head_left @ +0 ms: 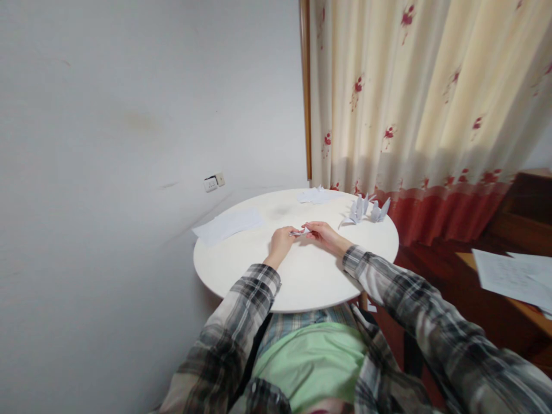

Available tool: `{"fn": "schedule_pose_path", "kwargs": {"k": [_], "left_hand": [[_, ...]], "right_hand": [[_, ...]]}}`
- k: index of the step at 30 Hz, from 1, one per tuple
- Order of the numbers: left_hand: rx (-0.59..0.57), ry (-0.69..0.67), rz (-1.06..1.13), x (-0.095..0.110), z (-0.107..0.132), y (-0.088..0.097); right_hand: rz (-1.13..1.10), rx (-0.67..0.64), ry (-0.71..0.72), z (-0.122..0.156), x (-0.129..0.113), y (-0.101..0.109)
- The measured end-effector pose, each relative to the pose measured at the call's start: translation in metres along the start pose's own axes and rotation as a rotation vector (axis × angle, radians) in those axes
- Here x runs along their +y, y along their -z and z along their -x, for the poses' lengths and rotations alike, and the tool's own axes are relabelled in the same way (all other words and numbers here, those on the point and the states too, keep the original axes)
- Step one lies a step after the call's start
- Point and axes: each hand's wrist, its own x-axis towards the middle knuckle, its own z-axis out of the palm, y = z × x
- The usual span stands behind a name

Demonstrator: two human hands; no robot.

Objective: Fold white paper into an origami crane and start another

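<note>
Over the middle of the round white table (314, 282), a small piece of folded white paper (305, 231) is held between both hands. My left hand (282, 241) pinches its left end with closed fingers. On the other side, my right hand (322, 233) grips the right part between thumb and fingertips. The fingers cover much of the paper, so its exact folded shape is hard to make out. To the right of my right hand stand several folded paper cranes (357, 210) with pointed wings.
White paper sheets (228, 224) lie at the table's left edge. More paper pieces (317, 195) rest at the far edge. A wall with a socket (211, 184) borders the left, a flowered curtain (388, 103) the back. Printed sheets (513, 276) lie on a wooden surface at right.
</note>
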Motion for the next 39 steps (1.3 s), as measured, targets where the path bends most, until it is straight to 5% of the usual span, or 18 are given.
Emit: {"fn": "schedule_pose_path", "kwargs": {"k": [21,29,39], "left_hand": [[-0.019,0.001,0.026,-0.002,-0.001,-0.002],[-0.146,0.023,0.224,0.001,0.000,-0.005],[-0.286,0.259,0.661,0.012,0.001,-0.008]], "right_hand": [[0.020,0.003,0.033,-0.003,0.001,0.005],[-0.060,0.191,0.144,-0.006,-0.003,0.010],[0.203,0.144,0.138,-0.007,0.007,0.011]]}}
